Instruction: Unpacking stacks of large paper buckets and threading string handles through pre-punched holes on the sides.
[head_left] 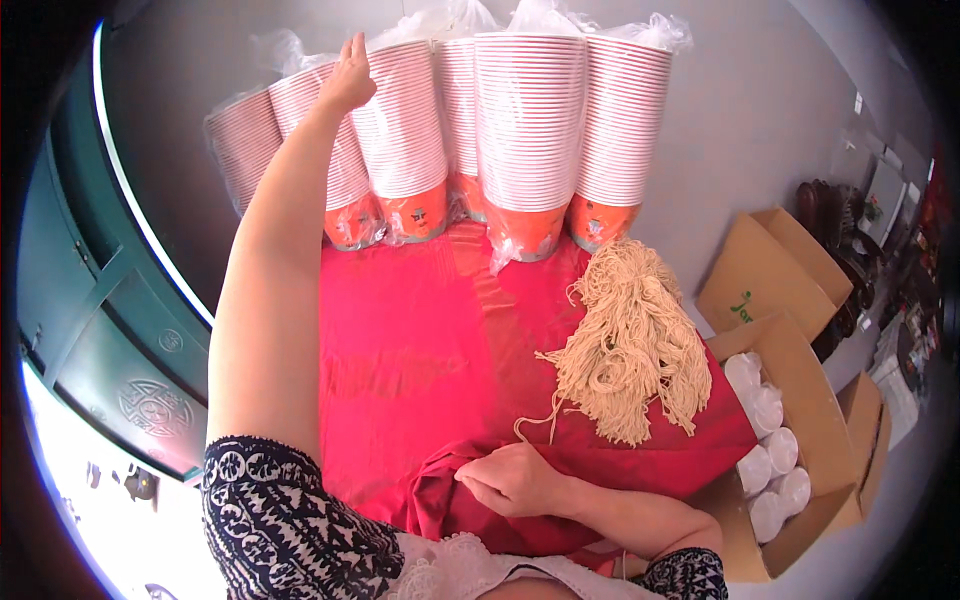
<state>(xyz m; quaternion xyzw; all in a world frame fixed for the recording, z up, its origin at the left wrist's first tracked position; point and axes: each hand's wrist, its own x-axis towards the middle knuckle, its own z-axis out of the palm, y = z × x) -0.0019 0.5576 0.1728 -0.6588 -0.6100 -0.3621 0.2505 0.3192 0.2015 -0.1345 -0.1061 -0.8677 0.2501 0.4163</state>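
My left arm stretches to the far side of the table, where my left hand (350, 78) is open with its fingers extended. It is at the top of a tall stack of paper tubs (400, 125) in clear plastic; whether it touches the wrap I cannot tell. Closed over the bunched red tablecloth (400, 320) at the near edge is my right hand (512, 480); what its fingers hold, if anything, is hidden. Just beyond it, to the right, lies a heap of beige string (630, 345), with a loose strand trailing toward that hand.
Several more wrapped stacks of white-and-orange tubs (528, 130) stand along the back against a grey wall (720, 110). To the right is an open cardboard box (800, 380) holding white wrapped rolls or cups (783, 450). A dark green door (120, 370) stands at the left.
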